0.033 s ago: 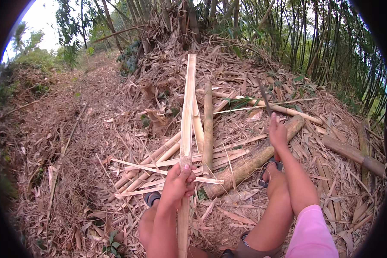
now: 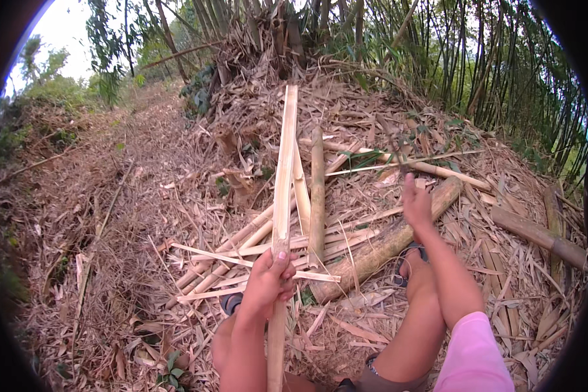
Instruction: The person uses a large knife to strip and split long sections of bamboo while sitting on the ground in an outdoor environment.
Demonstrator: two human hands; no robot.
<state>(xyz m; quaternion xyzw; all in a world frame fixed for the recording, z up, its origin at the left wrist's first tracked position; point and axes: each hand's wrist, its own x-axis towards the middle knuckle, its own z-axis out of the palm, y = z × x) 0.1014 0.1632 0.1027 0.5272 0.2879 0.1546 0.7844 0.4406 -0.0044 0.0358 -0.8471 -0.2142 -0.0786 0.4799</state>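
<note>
My left hand is wrapped round a long split bamboo strip, its pale hollow inner face showing along the upper length. The strip stands nearly lengthwise before me, its lower end passing down between my legs. Off to the right, my right hand is closed round a long knife, whose dark blade points up and leftward, smeared by motion. The knife is apart from the strip; its handle is mostly hidden by my fingers. Beneath my right hand lies a thick bamboo log.
Split bamboo strips lie crossed between my feet and the log. Beyond them are an upright-lying bamboo pole and a slanting pole. A thick bamboo piece rests at right. A cut stump and bamboo clump stand farther off.
My right hand has shifted slightly left, and the knife blade tilts farther left and blurs more. My left hand and the bamboo strip have barely moved.
</note>
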